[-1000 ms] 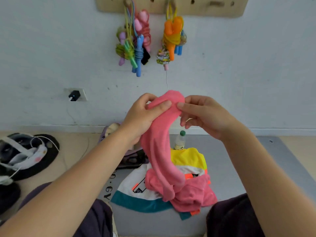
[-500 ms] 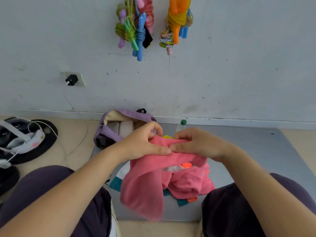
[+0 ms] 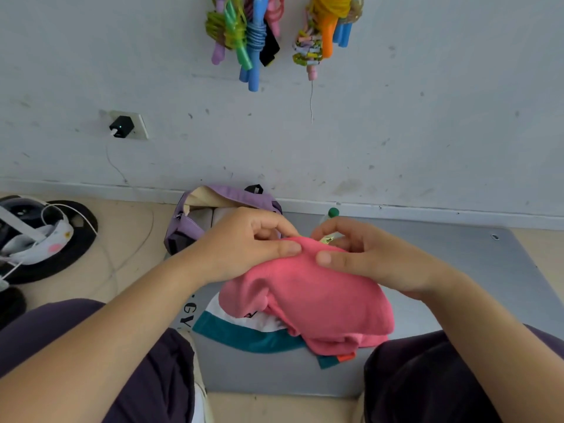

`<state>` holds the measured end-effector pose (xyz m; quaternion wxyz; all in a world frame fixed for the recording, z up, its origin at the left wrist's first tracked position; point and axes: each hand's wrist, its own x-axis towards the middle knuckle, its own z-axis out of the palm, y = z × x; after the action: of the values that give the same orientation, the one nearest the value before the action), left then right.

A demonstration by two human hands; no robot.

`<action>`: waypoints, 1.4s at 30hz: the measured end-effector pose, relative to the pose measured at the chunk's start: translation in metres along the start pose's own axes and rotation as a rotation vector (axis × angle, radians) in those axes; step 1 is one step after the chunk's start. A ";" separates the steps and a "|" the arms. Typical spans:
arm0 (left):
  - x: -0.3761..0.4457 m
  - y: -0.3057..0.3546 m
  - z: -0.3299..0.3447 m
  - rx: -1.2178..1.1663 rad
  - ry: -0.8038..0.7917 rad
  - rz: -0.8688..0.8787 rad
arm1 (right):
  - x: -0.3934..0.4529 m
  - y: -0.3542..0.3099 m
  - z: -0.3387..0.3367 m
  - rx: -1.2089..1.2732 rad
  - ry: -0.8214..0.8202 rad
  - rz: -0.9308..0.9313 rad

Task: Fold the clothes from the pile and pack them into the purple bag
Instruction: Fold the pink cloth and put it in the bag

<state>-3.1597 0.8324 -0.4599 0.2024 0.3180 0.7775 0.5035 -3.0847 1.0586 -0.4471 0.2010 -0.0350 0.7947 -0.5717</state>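
Pink garment (image 3: pixel 317 297) is pinched at its top edge by the left hand (image 3: pixel 244 242) and the right hand (image 3: pixel 363 257), close together, over the clothes pile (image 3: pixel 244 334) before the purple bag (image 3: pixel 189 230).

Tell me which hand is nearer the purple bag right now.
Left. The left hand sits directly in front of the purple bag, overlapping its opening; the right hand is farther right, near the bottle.
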 end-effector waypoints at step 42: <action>0.004 -0.009 -0.005 0.154 0.176 -0.108 | -0.009 0.003 -0.009 -0.141 0.573 -0.123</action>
<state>-3.1684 0.8289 -0.4658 0.1351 0.2445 0.8446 0.4567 -3.0792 1.0703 -0.4454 -0.0697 0.0658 0.8532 -0.5127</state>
